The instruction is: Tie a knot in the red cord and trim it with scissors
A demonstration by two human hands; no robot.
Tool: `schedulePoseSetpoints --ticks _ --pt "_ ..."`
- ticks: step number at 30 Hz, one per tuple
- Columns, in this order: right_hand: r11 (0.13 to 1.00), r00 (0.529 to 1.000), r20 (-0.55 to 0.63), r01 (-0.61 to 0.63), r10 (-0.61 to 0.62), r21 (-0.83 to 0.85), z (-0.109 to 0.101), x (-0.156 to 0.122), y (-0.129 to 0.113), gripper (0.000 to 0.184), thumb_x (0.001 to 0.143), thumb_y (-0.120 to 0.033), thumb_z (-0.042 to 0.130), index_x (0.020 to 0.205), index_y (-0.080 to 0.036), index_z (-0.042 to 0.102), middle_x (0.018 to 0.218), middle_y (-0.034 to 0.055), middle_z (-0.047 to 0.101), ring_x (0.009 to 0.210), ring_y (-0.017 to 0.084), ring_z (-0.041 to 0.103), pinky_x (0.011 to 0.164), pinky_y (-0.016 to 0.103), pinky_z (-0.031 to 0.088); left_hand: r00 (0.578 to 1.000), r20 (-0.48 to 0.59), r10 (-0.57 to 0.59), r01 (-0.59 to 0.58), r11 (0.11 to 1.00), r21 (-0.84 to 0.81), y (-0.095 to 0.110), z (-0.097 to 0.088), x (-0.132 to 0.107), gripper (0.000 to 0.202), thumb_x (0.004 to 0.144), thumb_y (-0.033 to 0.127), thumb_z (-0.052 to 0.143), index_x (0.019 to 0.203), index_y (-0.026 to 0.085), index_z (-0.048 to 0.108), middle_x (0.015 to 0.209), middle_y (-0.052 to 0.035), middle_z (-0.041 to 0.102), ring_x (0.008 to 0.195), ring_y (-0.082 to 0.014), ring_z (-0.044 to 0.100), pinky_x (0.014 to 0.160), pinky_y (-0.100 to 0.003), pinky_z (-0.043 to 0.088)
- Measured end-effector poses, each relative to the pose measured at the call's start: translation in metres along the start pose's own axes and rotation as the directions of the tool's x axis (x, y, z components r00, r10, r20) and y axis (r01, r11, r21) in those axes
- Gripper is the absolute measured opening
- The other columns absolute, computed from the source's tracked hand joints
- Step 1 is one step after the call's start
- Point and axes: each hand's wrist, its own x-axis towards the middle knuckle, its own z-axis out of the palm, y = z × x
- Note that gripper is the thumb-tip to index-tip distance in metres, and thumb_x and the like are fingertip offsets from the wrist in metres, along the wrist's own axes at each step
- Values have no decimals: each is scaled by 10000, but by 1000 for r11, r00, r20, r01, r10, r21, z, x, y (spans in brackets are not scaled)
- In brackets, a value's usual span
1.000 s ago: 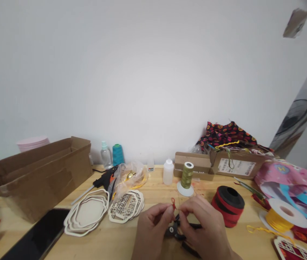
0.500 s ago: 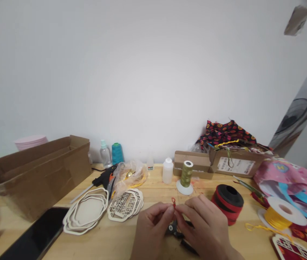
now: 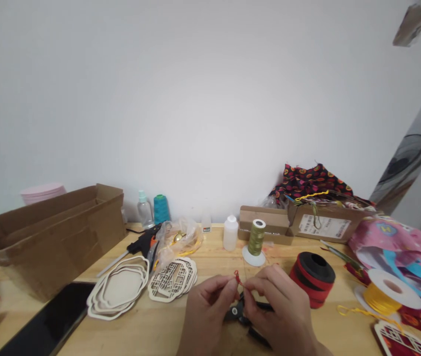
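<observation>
Red cord (image 3: 237,277), one short piece: held above the table (image 3: 139,333), loop uppermost, between the fingertips of both hands. Left hand (image 3: 210,304), one: thumb and forefinger pinched just below the loop. Right hand (image 3: 279,304), one: thumb and forefinger apparently closed on the cord's tail, the contact too small to read exactly. Handling, as judged: the left pinch is best kept firm and steady so the loop keeps its shape, the right drawing the tail gently and evenly; a hard tug could distort so fine a piece. Black-handled tool (image 3: 234,312), one, partly hidden beneath the hands. Olive thread spool (image 3: 257,240), one, upright. Teal thread cone (image 3: 161,210), one. Yellow cord spool (image 3: 381,300), one. Red-and-black roll (image 3: 313,281), one. White squeeze bottle (image 3: 230,234), one. Clear spray bottle (image 3: 144,213), one. Glue gun (image 3: 142,245), one. Phone (image 3: 47,319), one. Cardboard boxes (image 3: 69,252), three. Plain frames (image 3: 117,288), stacked, at least three; overlap bars an exact count. Lattice cut-outs (image 3: 169,282), at least two overlapping, plus one red-backed at lower right.
</observation>
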Motion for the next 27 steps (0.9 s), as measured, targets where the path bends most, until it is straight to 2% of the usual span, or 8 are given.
schedulePoseSetpoints --ticks 5,9,18,27 --pt "968 979 83 -197 186 155 1 -1 3 126 713 -124 544 603 -182 563 515 -20 479 497 117 461 464 230 355 1000 -15 0 -1 1000 -12 0 0 2 210 673 288 630 517 147 617 490 38 529 525 -94 462 516 -168 384" --pt "932 953 163 -289 257 221 2 -2 4 160 729 -149 536 572 -178 553 514 -23 471 498 116 475 467 226 370 1000 -6 -1 1 999 -53 -4 -1 4 186 687 278 619 553 149 632 522 30 551 551 -102 478 540 -178 387" --pt "931 950 165 -298 266 209 4 -5 3 174 727 -161 548 554 -178 545 506 -33 438 479 108 454 455 217 352 999 -28 -21 20 999 -38 -7 -1 3 150 673 287 637 624 151 676 567 19 595 599 -117 513 581 -191 404" --pt "951 961 130 -264 245 163 5 -7 5 154 729 -157 556 577 -181 555 510 -32 436 486 112 445 465 225 334 998 48 -43 52 977 -208 -20 -3 5 160 730 281 599 731 146 684 599 13 579 631 -108 474 641 -224 384"
